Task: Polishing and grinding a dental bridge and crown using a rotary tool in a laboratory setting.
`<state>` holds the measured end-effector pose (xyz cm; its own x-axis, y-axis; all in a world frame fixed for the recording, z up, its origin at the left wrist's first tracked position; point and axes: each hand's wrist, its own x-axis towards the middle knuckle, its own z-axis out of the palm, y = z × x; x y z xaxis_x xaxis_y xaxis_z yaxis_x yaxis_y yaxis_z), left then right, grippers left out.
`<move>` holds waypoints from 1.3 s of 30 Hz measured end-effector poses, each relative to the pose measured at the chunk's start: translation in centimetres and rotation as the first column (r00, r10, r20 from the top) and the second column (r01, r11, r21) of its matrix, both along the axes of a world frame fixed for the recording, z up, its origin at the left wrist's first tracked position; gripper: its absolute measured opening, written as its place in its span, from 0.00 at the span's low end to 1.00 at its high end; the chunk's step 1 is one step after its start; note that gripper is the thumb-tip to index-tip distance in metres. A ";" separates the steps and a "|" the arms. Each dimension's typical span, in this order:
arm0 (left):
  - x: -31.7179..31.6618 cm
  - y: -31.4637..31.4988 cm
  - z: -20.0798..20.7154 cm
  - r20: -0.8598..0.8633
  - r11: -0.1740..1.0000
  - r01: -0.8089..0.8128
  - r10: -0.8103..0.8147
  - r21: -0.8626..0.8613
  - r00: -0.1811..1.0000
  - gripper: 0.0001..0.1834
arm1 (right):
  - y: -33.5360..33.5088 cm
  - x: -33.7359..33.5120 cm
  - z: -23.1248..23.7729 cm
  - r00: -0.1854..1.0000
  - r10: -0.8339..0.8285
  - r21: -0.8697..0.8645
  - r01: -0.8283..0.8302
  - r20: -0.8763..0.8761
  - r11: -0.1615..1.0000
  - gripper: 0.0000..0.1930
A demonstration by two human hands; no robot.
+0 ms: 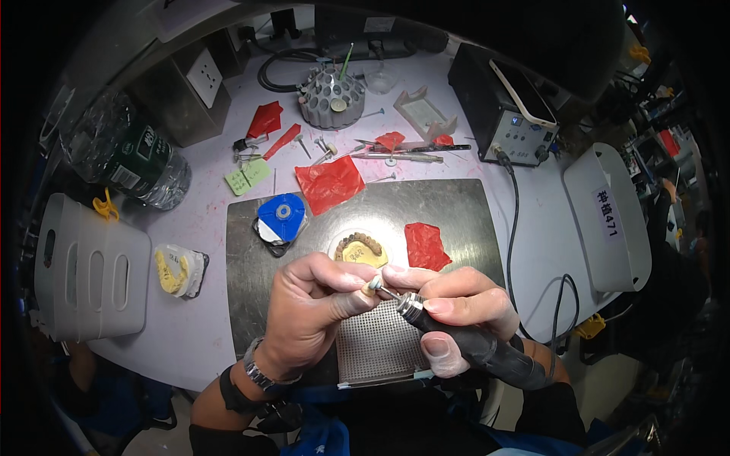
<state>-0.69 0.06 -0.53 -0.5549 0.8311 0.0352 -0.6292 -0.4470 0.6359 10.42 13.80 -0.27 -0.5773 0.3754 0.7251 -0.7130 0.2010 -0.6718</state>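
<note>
From where I stood, the job looked to be midway: a small pale piece (pixel 369 289) was at the tip of a handpiece (pixel 490 353), and I judged that some working of its surface remained, though how much was finished was too small to tell. The piece was above the lower edge of a yellow dental model (pixel 363 256), off the metal plate (pixel 464 209) on the bench. The left hand (pixel 304 304) had thumb and forefinger pinched narrow on it. The right hand (pixel 483 302) was wrapped around the handpiece, fingers curled over the top, thumb beneath; whether its bit (pixel 388 293) pressed the piece, I couldn't tell
</note>
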 end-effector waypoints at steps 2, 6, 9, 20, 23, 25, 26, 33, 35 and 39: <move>0.0 -0.1 -0.3 -0.013 0.999 -0.026 0.025 -0.030 1.000 0.08 | 0.5 -0.1 0.2 1.000 0.004 0.171 -0.004 0.005 0.985 0.10; 0.0 -0.1 -0.2 -0.012 1.000 -0.017 0.017 -0.016 1.000 0.08 | 0.6 0.0 0.2 1.000 0.022 0.141 -0.022 0.003 0.990 0.10; 0.0 0.0 -0.2 -0.006 1.000 -0.017 0.017 -0.002 1.000 0.08 | 0.7 -0.1 0.2 1.000 0.025 0.162 -0.025 0.002 0.986 0.11; 0.0 -0.2 -0.1 -0.063 0.999 -0.036 0.035 -0.029 0.997 0.08 | 0.7 -0.1 0.2 1.000 0.004 0.181 -0.005 0.006 0.984 0.11; 0.0 0.0 0.0 -0.069 0.999 -0.039 0.037 -0.030 0.997 0.08 | 0.4 -0.2 0.0 1.000 -0.015 0.125 0.017 -0.015 0.992 0.11; 0.0 -0.1 -0.1 -0.074 0.999 -0.035 0.032 -0.040 0.997 0.08 | 0.3 0.0 0.0 1.000 -0.014 0.122 0.015 -0.010 0.992 0.11; 0.0 -0.2 -0.1 -0.078 0.998 -0.032 0.028 -0.048 0.997 0.08 | 0.3 0.0 0.0 1.000 -0.013 0.122 0.014 -0.006 0.992 0.11; 0.0 -0.1 -0.1 -0.085 0.998 -0.033 0.029 -0.047 0.996 0.08 | 0.5 -0.1 -0.1 0.999 -0.012 0.091 0.016 -0.042 0.996 0.12; -0.1 -0.2 -0.3 -0.121 0.999 -0.034 0.029 -0.036 0.992 0.06 | 1.2 0.0 0.3 1.000 0.003 0.247 -0.004 0.002 0.969 0.13; 0.0 0.0 0.5 -0.113 0.998 0.001 -0.008 -0.059 0.994 0.06 | 0.7 0.0 -0.2 1.000 0.005 0.068 -0.004 -0.018 0.998 0.14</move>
<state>-0.74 0.02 -0.04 -0.5467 0.8360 0.0485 -0.5539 -0.4044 0.7278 10.46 14.46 -0.46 -0.5652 0.3223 0.7594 -0.7260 0.2427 -0.6434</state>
